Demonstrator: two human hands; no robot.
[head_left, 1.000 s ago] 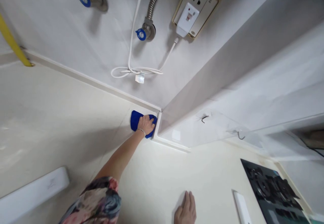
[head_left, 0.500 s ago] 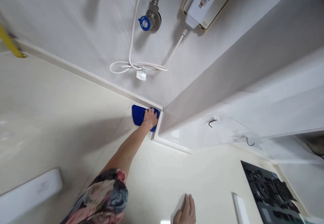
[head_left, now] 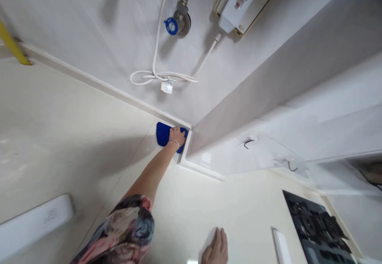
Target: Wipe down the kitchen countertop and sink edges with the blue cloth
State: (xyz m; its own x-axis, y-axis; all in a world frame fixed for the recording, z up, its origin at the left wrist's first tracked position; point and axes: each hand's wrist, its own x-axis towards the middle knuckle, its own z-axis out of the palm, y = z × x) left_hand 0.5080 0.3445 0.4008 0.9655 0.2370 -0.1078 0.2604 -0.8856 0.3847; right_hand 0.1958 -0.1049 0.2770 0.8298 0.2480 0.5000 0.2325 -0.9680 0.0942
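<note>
My left hand (head_left: 177, 136) presses down on a blue cloth (head_left: 162, 134) in the inner corner of the pale countertop (head_left: 191, 204). Its fingers are bent over the cloth, close to the raised edge strip along the wall. A thin bracelet circles that wrist, and a floral sleeve covers the upper arm. Part of the cloth shows on both sides of the hand; the rest is hidden beneath it. Lower down, my right hand (head_left: 217, 248) lies flat on the countertop, fingers stretched out, holding nothing.
A looped white cable (head_left: 164, 77) hangs on the wall above the corner, below a plug (head_left: 237, 6) and a blue-knobbed valve (head_left: 176, 25). Hooks (head_left: 248, 142) stick to the projecting wall. A gas stove (head_left: 316, 224) sits right; a long white object (head_left: 36, 224) lies left; a yellow pipe (head_left: 13, 43) stands behind.
The view has shifted slightly. My left hand stays on the blue cloth in the corner, and my right hand still rests flat on the countertop.
</note>
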